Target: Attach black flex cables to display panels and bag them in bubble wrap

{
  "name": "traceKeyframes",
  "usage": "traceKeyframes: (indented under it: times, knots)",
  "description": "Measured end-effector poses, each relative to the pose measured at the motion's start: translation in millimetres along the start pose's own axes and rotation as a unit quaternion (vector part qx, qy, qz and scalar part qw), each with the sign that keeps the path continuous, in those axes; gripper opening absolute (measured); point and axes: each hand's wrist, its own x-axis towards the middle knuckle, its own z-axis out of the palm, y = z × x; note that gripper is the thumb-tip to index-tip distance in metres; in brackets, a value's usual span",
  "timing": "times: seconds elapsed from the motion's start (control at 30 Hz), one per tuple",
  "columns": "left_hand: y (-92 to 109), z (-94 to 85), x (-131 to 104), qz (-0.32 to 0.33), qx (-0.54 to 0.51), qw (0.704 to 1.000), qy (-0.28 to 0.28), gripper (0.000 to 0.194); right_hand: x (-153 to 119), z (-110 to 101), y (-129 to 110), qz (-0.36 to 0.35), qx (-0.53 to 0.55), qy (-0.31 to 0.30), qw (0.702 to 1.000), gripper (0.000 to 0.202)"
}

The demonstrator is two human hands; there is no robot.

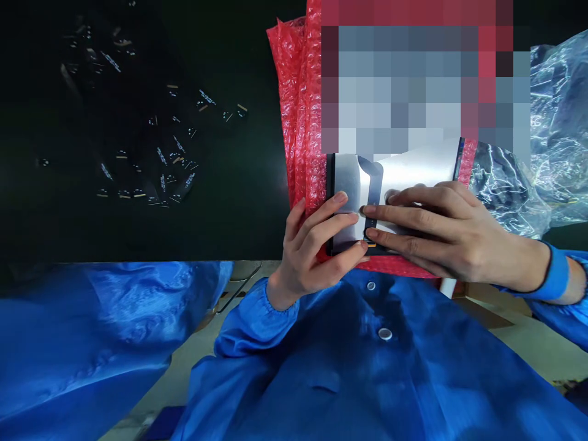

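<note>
Left grip (pixel 310 254) spread, right grip's (pixel 452 226) closure unclear; both touch a smooth silvery panel (pixel 420 166) bearing a dark strip (pixel 375 187).

A shiny silver panel (pixel 422 166) — dark-edged, far part blurred — lies flat on red bubble wrap (pixel 301 122), a dark strip (pixel 375 184) along its face.

Your left hand (pixel 305 254) lies back upward, its fingers (pixel 321 236) spread and angled up to the right. Your right hand (pixel 459 233) faces it, back also upward, fingers reaching leftward, slightly apart. The fingertips of both nearly meet before your torso (pixel 362 380); your right wrist (pixel 528 263) lies farther out.
</note>
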Motion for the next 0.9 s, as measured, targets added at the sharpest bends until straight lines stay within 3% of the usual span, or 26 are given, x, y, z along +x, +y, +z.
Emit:
traceKeyframes:
  times: [0.2,0.4,0.5,0.57,0.63,0.77,0.9]
  knots:
    - [0,0.8,0,-0.01,-0.001,1.0,-0.025,0.016,-3,2,10,-0.03,0.025,-0.02,0.999,0.039]
    - [-4,4.7,-2,-0.009,-0.001,1.0,-0.016,0.014,-5,5,20,-0.02,0.144,-0.041,0.989,0.051]
    - [-1,3.8,0,-0.02,-0.012,0.999,-0.049,0.023,-14,2,26,-0.024,0.149,-0.076,0.986,0.058]
    - [8,3.2,10,-0.032,-0.006,0.995,-0.092,0.032,-24,-10,26,-0.028,0.12,-0.077,0.989,0.058]
    - [19,5.1,27,-0.039,0.022,0.992,-0.117,0.038,-35,-27,25,-0.023,0.063,-0.03,0.997,0.052]
    - [46,12.3,75,0.033,0.036,0.997,-0.052,0.045,-55,-74,18,-0.004,-0.086,0.034,0.996,0.038]
    - [91,2.5,119,0.145,0.028,0.989,-0.004,0.062,-72,-114,-13,-0.009,-0.181,0.068,0.981,0.037]
